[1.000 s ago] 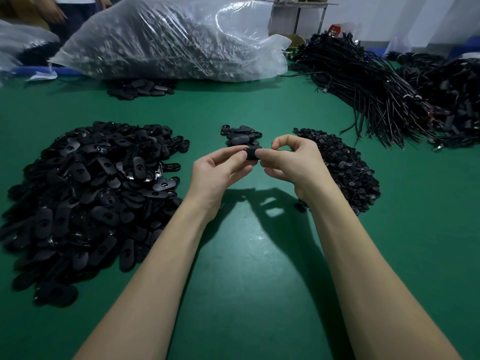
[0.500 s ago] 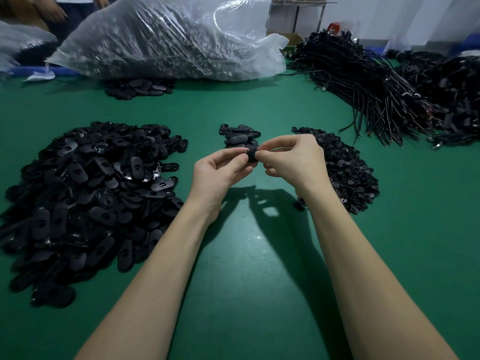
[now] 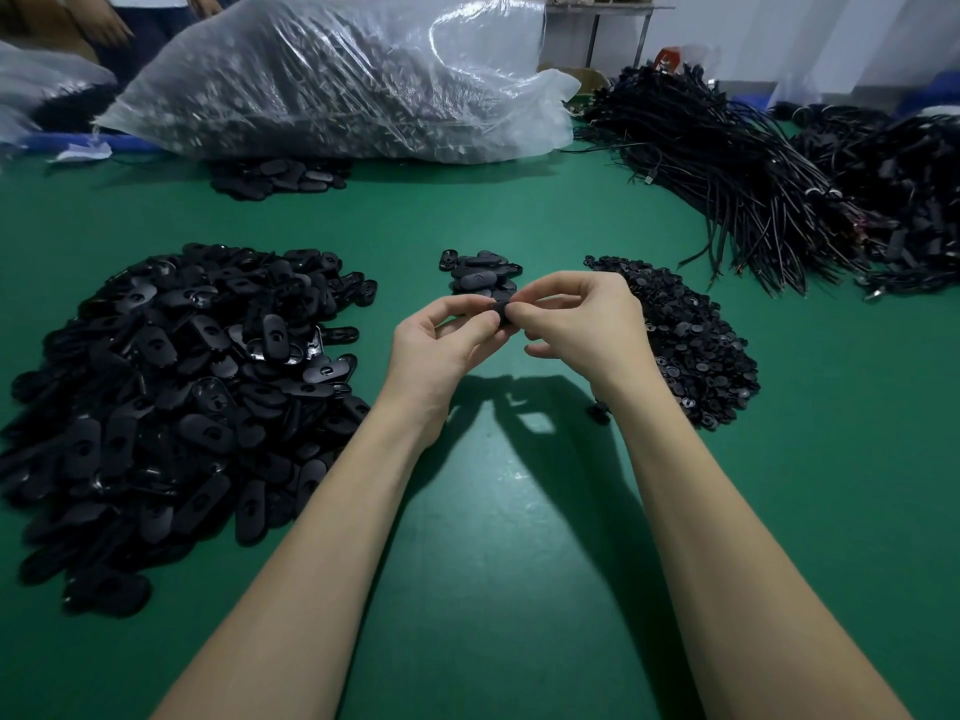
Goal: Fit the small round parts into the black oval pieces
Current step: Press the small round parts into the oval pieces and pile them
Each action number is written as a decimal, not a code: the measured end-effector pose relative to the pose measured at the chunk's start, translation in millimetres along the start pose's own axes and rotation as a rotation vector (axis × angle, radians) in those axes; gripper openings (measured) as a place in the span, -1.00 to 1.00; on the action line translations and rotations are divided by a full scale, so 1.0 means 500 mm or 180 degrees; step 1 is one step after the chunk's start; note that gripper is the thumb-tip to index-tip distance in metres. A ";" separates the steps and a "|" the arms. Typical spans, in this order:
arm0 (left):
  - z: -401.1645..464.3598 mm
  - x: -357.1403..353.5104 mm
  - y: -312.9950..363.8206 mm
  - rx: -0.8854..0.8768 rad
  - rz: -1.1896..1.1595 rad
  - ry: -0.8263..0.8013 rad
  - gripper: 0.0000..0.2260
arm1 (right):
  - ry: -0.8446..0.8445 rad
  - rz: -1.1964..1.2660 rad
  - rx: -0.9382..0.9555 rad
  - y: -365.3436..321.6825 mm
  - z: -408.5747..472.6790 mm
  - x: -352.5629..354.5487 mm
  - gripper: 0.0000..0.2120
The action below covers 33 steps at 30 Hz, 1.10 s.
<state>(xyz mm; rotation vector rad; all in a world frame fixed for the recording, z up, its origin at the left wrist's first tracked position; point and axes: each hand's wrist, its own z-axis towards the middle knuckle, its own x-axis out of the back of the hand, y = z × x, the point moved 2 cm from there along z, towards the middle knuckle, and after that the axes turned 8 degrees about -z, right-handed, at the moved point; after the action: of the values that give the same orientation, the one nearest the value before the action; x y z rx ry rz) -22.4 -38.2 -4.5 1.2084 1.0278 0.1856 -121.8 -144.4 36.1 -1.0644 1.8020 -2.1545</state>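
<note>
My left hand (image 3: 441,340) and my right hand (image 3: 582,324) meet above the green table, both pinching one black oval piece (image 3: 503,313) between fingertips; most of it is hidden by the fingers. A big heap of black oval pieces (image 3: 171,387) lies to the left. A heap of small round parts (image 3: 691,345) lies to the right, just behind my right wrist. A small pile of oval pieces (image 3: 480,275) sits right behind my hands.
A large clear plastic bag (image 3: 332,80) of parts lies across the back of the green table (image 3: 519,511), with a few oval pieces (image 3: 275,179) in front of it. Bundles of black cables (image 3: 753,179) fill the back right. A person stands at the back left.
Both hands stay together on the oval piece. My right fingers have curled closer over it and my left fingers have shifted slightly; nothing else has moved.
</note>
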 end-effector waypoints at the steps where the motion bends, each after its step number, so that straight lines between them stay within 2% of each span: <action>1: 0.000 0.000 0.000 0.0001 -0.0008 0.0000 -0.89 | -0.0070 0.0111 -0.0037 0.002 0.000 0.000 -0.93; 7: -0.003 0.003 0.008 0.0211 -0.0080 -0.0162 -0.90 | -0.0817 0.1087 -0.0494 0.020 0.003 0.010 -0.86; 12: -0.004 0.008 0.016 0.0323 0.0134 -0.0207 -0.89 | -0.1103 0.1281 -0.0499 0.026 0.003 0.013 -0.83; 15: -0.003 0.011 0.020 0.0244 0.0358 -0.0131 -0.89 | -0.1033 0.1097 -0.0362 0.021 0.004 0.015 -0.86; 20: -0.004 0.015 0.023 0.0062 0.0762 -0.0223 -0.88 | -0.0667 0.0351 -0.0143 0.015 0.007 0.008 -0.88; 29: -0.002 0.023 0.030 0.0005 0.1250 -0.0454 -0.89 | -0.0729 0.0086 0.0019 0.015 0.000 0.007 -0.92; 33: -0.001 0.025 0.028 -0.0012 0.1376 -0.0416 -0.88 | -0.0592 -0.0192 0.0055 0.019 0.002 0.000 -0.92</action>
<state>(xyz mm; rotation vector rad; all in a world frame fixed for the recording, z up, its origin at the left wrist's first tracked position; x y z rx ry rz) -10.2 -24.8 0.0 1.4096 0.6427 0.4386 -124.3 -147.9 27.4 -1.2838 1.6867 -2.0228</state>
